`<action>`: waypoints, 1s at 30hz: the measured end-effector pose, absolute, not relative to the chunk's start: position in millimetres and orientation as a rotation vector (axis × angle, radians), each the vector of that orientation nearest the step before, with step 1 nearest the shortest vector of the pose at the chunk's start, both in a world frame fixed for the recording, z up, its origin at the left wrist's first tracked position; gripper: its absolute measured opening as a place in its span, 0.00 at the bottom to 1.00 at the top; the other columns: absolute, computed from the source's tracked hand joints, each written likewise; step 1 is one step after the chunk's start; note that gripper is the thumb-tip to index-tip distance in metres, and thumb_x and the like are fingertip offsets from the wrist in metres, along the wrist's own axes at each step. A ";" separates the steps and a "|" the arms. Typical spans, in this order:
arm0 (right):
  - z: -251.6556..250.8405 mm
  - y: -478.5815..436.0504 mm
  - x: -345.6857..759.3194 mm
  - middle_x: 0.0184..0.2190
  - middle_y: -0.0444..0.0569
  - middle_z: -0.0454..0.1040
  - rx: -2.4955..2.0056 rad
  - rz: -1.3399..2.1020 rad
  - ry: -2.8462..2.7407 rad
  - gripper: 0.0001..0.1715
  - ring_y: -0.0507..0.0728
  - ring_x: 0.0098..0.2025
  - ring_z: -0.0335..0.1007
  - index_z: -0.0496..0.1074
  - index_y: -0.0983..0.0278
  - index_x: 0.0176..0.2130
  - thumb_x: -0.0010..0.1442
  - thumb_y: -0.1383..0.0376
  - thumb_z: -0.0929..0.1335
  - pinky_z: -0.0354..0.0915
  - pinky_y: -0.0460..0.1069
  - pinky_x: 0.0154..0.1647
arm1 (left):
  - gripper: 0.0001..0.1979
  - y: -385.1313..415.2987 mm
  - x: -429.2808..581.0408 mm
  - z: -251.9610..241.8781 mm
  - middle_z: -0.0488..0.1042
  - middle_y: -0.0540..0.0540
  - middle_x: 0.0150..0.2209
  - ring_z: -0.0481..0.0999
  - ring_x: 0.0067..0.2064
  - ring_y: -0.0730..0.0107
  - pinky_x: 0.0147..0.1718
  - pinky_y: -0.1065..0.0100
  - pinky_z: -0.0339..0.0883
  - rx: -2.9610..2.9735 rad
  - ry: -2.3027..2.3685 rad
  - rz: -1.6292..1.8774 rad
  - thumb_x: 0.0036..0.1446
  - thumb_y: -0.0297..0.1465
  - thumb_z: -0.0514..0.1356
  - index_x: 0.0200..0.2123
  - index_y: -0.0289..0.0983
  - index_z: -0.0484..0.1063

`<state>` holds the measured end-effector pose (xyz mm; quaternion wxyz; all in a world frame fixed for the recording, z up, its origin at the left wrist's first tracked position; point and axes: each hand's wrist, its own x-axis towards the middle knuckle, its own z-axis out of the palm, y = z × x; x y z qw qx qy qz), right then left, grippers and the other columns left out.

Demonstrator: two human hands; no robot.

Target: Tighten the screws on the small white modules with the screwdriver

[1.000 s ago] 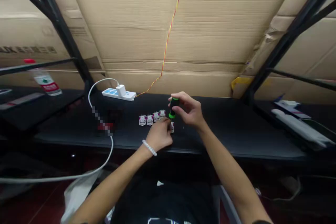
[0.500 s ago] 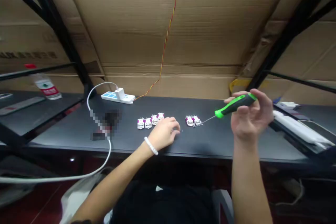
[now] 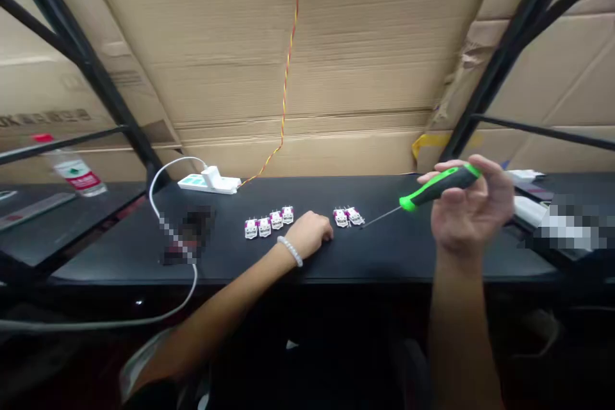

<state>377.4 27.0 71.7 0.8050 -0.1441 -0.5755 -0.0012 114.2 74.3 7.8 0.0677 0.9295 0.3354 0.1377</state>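
The right grip (image 3: 468, 211) is clenched around the green-and-black handle of a screwdriver (image 3: 435, 187), held up off the dark surface (image 3: 413, 256). The thin shaft slants down and away from that grip toward the left. Its tip hangs just beside a pair of small white-and-magenta parts (image 3: 348, 216); I cannot tell whether it touches them. The left grip (image 3: 312, 237) lies loosely curled on the surface, knuckles up. I cannot tell if anything sits under it.

To my eye the hold is far back on the handle. A hold nearer the shaft, with the left grip pinning one part flat, would keep the tip from skating off such a small piece.

Counting: one screwdriver and six little parts in all. Two sit between the grips, and a row of four (image 3: 268, 224) sits just past the left grip, on its outer side. Farther that way are one power strip (image 3: 209, 183) with one white charger plugged in and one bottle (image 3: 72, 166). One red-and-yellow wire (image 3: 287, 70) hangs down the cardboard behind.
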 end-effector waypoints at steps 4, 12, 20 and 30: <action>71.9 26.0 378.7 0.42 0.45 0.84 -0.295 0.011 -1.240 0.25 0.54 0.35 0.83 0.82 0.50 0.57 0.62 0.55 0.80 0.83 0.50 0.37 | 0.14 75.6 116.2 12.1 0.84 0.45 0.36 0.83 0.40 0.61 0.47 0.64 0.72 2.859 0.945 0.366 0.60 0.15 0.61 0.31 0.38 0.81; 73.0 22.1 380.1 0.41 0.48 0.84 -0.318 0.002 -1.218 0.25 0.57 0.35 0.83 0.82 0.49 0.56 0.60 0.54 0.81 0.82 0.54 0.35 | 0.12 75.8 114.0 27.6 0.81 0.44 0.41 0.80 0.44 0.59 0.48 0.64 0.68 2.957 0.872 0.232 0.64 0.16 0.60 0.36 0.38 0.76; 72.5 20.2 378.3 0.42 0.47 0.84 -0.339 0.011 -1.245 0.26 0.58 0.37 0.84 0.81 0.50 0.57 0.60 0.53 0.81 0.83 0.53 0.35 | 0.09 48.4 87.7 51.7 0.79 0.45 0.39 0.79 0.43 0.59 0.44 0.65 0.69 2.835 0.749 0.206 0.66 0.21 0.57 0.37 0.40 0.72; 73.1 16.1 374.6 0.44 0.47 0.85 -0.320 0.073 -1.312 0.25 0.57 0.37 0.84 0.81 0.51 0.58 0.62 0.59 0.80 0.84 0.53 0.39 | 0.09 51.5 56.0 41.3 0.82 0.44 0.40 0.80 0.42 0.62 0.45 0.64 0.72 2.766 0.714 0.441 0.68 0.23 0.57 0.41 0.39 0.76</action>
